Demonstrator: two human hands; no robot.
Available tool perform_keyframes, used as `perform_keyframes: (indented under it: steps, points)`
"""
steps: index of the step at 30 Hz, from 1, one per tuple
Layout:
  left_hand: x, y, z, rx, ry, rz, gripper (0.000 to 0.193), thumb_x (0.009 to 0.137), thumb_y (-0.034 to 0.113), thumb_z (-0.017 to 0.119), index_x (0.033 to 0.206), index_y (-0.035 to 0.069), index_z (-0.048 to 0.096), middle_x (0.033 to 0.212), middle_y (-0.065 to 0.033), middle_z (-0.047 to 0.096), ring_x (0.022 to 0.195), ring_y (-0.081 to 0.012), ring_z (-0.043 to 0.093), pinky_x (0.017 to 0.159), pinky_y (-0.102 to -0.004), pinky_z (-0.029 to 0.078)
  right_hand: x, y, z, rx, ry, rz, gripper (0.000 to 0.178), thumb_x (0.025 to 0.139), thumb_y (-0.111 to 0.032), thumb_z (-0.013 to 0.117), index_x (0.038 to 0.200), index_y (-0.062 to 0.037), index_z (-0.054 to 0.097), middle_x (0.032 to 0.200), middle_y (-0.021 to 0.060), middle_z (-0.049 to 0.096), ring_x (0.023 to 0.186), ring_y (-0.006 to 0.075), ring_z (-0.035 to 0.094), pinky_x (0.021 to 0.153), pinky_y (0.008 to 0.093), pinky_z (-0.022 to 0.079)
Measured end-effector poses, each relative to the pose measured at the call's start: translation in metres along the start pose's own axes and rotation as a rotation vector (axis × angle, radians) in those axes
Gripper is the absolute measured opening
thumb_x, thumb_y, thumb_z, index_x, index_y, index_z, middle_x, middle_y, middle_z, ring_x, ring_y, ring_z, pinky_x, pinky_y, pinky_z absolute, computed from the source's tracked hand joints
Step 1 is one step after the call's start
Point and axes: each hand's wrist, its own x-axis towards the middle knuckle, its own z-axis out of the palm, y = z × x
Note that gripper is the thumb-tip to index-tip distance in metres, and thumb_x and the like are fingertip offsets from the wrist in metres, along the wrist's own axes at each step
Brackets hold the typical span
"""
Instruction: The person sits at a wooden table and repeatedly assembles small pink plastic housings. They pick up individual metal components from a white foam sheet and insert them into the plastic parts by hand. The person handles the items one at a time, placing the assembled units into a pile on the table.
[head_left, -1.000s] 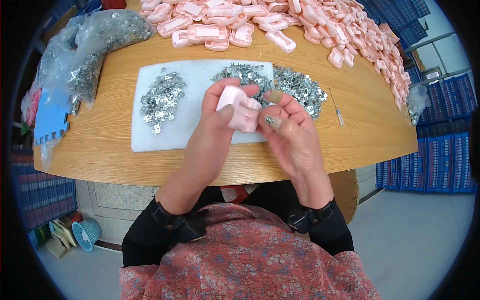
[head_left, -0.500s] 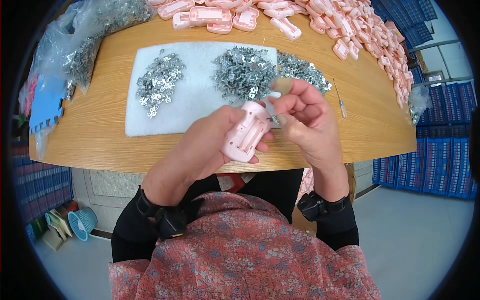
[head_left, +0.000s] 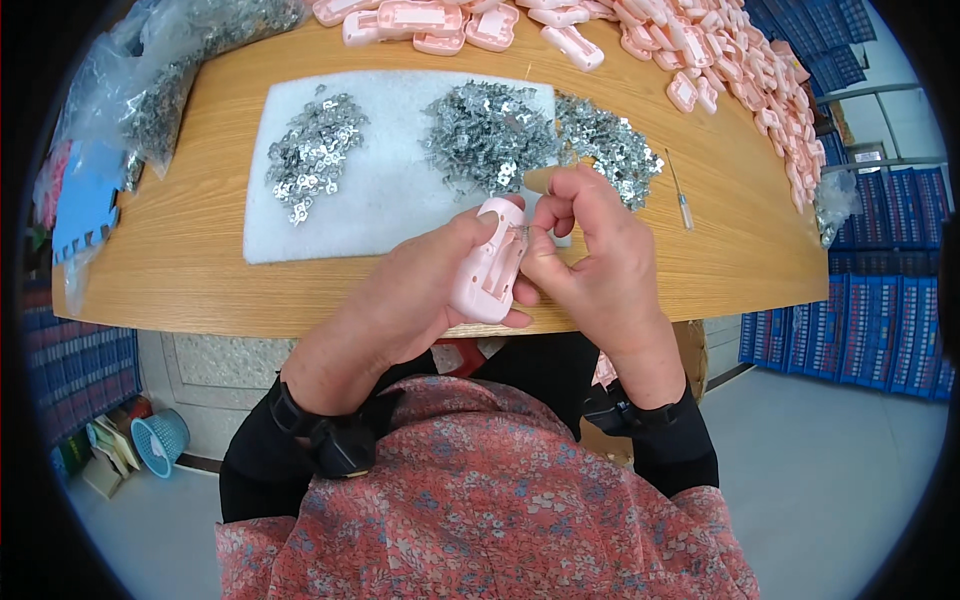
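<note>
1. Left hand (head_left: 415, 290) grips a pink plastic housing (head_left: 487, 268) in front of the chest, just over the near edge of the round wooden table (head_left: 200, 270) — fingers wrapped round its back, open face turned toward the other hand

2. Right hand (head_left: 590, 250) has its fingertips pinched together at the housing's upper end, apparently pressing in a small metal contact too tiny to make out

3. Judging by the scene, the work is far from finished: a long heap of pink housings (head_left: 720, 60) lines the far rim of the table, and three piles of metal clips (head_left: 490, 135) lie on the white foam pad (head_left: 390, 210)

4. Both forearms rise from the lower edge, wrists bent inward, hands meeting — thumbs nearly touching — over the housing

5. Thin screwdriver (head_left: 680, 200) lies untouched on the wood to the right
</note>
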Motion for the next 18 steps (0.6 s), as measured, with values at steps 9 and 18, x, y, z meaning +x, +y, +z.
perform_keyframes:
  steps: [9,18]
  points:
    - [0.005,-0.009,0.005,0.076,0.030,0.014,0.044,0.107,0.037,0.037,0.134,0.005,0.048,0.116,-0.0106,0.062,0.098,-0.0208,0.066,0.081,-0.0417,0.061,0.002,-0.012,0.001,-0.230,-0.084,-0.059,0.034,0.076,-0.001,0.068,0.110,-0.0052,0.060,0.082,0.0102,0.061,0.083,0.0308,0.060,0.105,0.0539,0.041]
    - [0.010,-0.012,-0.006,-0.003,-0.006,-0.007,0.044,0.107,0.032,0.032,0.142,0.006,0.041,0.114,-0.0137,0.062,0.091,-0.0242,0.068,0.079,-0.0435,0.061,0.000,-0.003,-0.009,-0.078,-0.136,0.109,0.034,0.083,-0.005,0.071,0.116,-0.0032,0.059,0.082,0.0079,0.064,0.078,0.0209,0.062,0.082,0.0350,0.052]
